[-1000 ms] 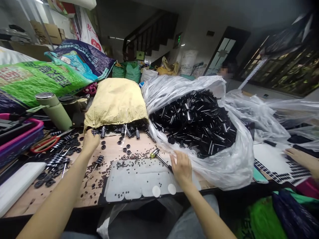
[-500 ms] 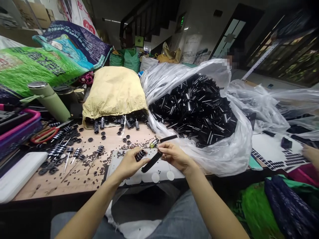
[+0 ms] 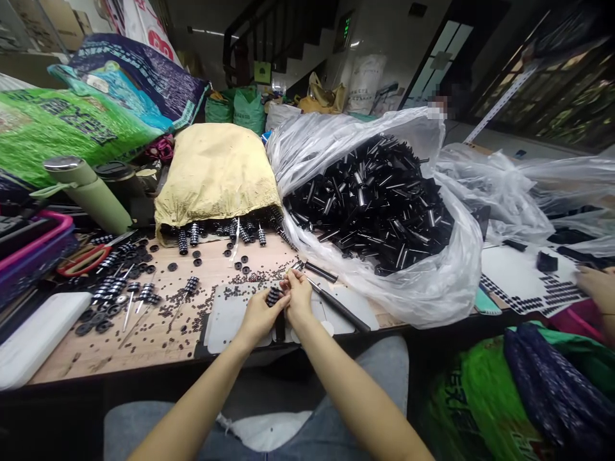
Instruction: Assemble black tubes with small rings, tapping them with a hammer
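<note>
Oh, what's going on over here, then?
Someone is working at a table with both hands close together. The left hand holds a black ridged piece, and the right hand is right beside it; what its fingertips pinch is hidden. A black-handled tool lies on the grey sheet. Beyond are a yellow sack and a clear plastic bag full of black pieces. Another person's hand shows at the right edge.

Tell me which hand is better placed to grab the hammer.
Right, I'd judge: the hammer lies mostly to the right of the right hand, while the left hand is farther off, holding a ridged part.
</note>
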A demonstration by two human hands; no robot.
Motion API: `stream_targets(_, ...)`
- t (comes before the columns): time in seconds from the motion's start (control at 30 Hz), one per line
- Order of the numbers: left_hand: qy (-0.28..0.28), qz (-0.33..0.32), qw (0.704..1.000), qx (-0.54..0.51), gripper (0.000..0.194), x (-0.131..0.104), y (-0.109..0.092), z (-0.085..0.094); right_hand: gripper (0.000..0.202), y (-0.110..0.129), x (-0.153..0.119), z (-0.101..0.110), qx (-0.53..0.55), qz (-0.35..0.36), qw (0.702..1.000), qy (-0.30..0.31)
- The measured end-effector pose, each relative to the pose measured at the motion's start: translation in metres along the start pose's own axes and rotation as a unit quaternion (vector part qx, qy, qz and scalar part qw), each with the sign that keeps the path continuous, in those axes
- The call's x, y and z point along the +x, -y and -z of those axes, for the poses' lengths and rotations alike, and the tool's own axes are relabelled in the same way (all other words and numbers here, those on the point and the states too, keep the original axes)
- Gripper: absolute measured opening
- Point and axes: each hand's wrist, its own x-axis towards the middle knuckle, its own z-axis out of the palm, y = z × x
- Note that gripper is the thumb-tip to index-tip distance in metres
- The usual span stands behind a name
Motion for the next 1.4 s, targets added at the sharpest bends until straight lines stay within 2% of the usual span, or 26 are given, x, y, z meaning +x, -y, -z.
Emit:
stream_targets(0.1, -0.007, -0.078, 0.987, 0.138, 0.024, 0.001, 0.007, -0.004, 0.023, -0.013, 0.003, -0.006, 0.015, 0.05, 0.999, -0.013)
stream_targets(0.2, 0.004, -0.083, 0.958, 0.275, 0.021, -0.003, 0.011, -0.002, 0.029, -0.011, 0.001, 0.002, -0.002, 0.089, 0.996, 0.006)
stream_targets(0.3, -0.007, -0.069, 0.919, 0.387, 0.017, -0.008, 0.011, -0.002, 0.027, 0.0, -0.005, 0.022, -0.05, 0.136, 0.989, 0.011)
stream_targets(0.37, -0.012, -0.059, 0.916, 0.397, 0.009, -0.01, 0.01, -0.001, 0.025, 0.011, -0.013, 0.036, -0.096, 0.161, 0.982, 0.019)
stream_targets(0.43, -0.01, -0.033, 0.943, 0.331, 0.009, -0.009, 0.007, 0.0, 0.027, 0.023, -0.026, 0.048, -0.142, 0.17, 0.974, 0.053)
stream_targets(0.47, -0.001, -0.007, 0.963, 0.269, 0.012, -0.008, 0.006, 0.001, 0.033, 0.028, -0.033, 0.052, -0.186, 0.18, 0.961, 0.093)
stream_targets(0.5, 0.01, 0.022, 0.98, 0.197, 0.016, -0.007, 0.004, 0.003, 0.045, 0.032, -0.04, 0.054, -0.249, 0.198, 0.937, 0.145)
stream_targets(0.53, 0.022, 0.05, 0.991, 0.125, 0.019, -0.007, 0.003, 0.004, 0.063, 0.036, -0.047, 0.055, -0.325, 0.223, 0.897, 0.202)
stream_targets(0.6, 0.034, 0.075, 0.996, 0.021, 0.024, -0.006, 0.002, 0.006, 0.095, 0.038, -0.058, 0.053, -0.477, 0.277, 0.783, 0.289)
stream_targets(0.63, 0.035, 0.066, 0.997, -0.001, 0.025, -0.006, 0.002, 0.007, 0.102, 0.037, -0.061, 0.051, -0.531, 0.297, 0.732, 0.307)
stream_targets(0.67, 0.036, 0.045, 0.998, -0.002, 0.025, -0.006, 0.003, 0.008, 0.103, 0.035, -0.062, 0.049, -0.565, 0.311, 0.7, 0.307)
stream_targets(0.7, 0.033, 0.018, 0.999, 0.019, 0.026, -0.008, 0.004, 0.008, 0.101, 0.033, -0.062, 0.048, -0.588, 0.318, 0.682, 0.297)
stream_targets(0.77, 0.003, -0.049, 0.991, 0.124, 0.026, -0.013, 0.008, 0.011, 0.096, 0.027, -0.059, 0.047, -0.623, 0.322, 0.667, 0.254)
stream_targets(0.8, -0.022, -0.083, 0.976, 0.199, 0.027, -0.017, 0.012, 0.013, 0.095, 0.025, -0.056, 0.048, -0.64, 0.314, 0.664, 0.227)
stream_targets(0.87, -0.072, -0.135, 0.928, 0.339, 0.029, -0.027, 0.02, 0.021, 0.095, 0.022, -0.052, 0.053, -0.67, 0.283, 0.663, 0.177)
stream_targets(0.9, -0.084, -0.151, 0.908, 0.381, 0.03, -0.033, 0.024, 0.026, 0.096, 0.021, -0.051, 0.056, -0.681, 0.266, 0.662, 0.164)
stream_targets(0.93, -0.084, -0.164, 0.9, 0.394, 0.029, -0.037, 0.028, 0.031, 0.097, 0.021, -0.05, 0.059, -0.69, 0.251, 0.66, 0.158)
stream_targets(0.97, -0.081, -0.173, 0.905, 0.381, 0.028, -0.041, 0.03, 0.037, 0.098, 0.021, -0.05, 0.061, -0.697, 0.241, 0.657, 0.157)
stream_targets(1.03, -0.087, -0.173, 0.936, 0.295, 0.026, -0.045, 0.032, 0.046, 0.098, 0.022, -0.05, 0.064, -0.708, 0.231, 0.649, 0.158)
stream_targets(1.1, -0.121, -0.141, 0.969, 0.163, 0.025, -0.041, 0.027, 0.051, 0.097, 0.022, -0.051, 0.064, -0.714, 0.231, 0.644, 0.151)
stream_targets(1.17, -0.153, -0.093, 0.983, 0.038, 0.026, -0.034, 0.018, 0.051, 0.094, 0.022, -0.052, 0.063, -0.711, 0.24, 0.644, 0.15)
stream_targets(1.23, -0.154, -0.064, 0.984, -0.067, 0.025, -0.025, 0.009, 0.047, 0.092, 0.022, -0.054, 0.062, -0.695, 0.259, 0.652, 0.159)
stream_targets(1.3, -0.13, -0.043, 0.978, -0.159, 0.025, -0.018, 0.0, 0.04, 0.093, 0.024, -0.057, 0.063, -0.668, 0.278, 0.668, 0.174)
stream_targets(1.4, -0.086, 0.003, 0.952, -0.295, 0.03, -0.015, -0.009, 0.032, 0.102, 0.026, -0.062, 0.065, -0.631, 0.292, 0.688, 0.209)
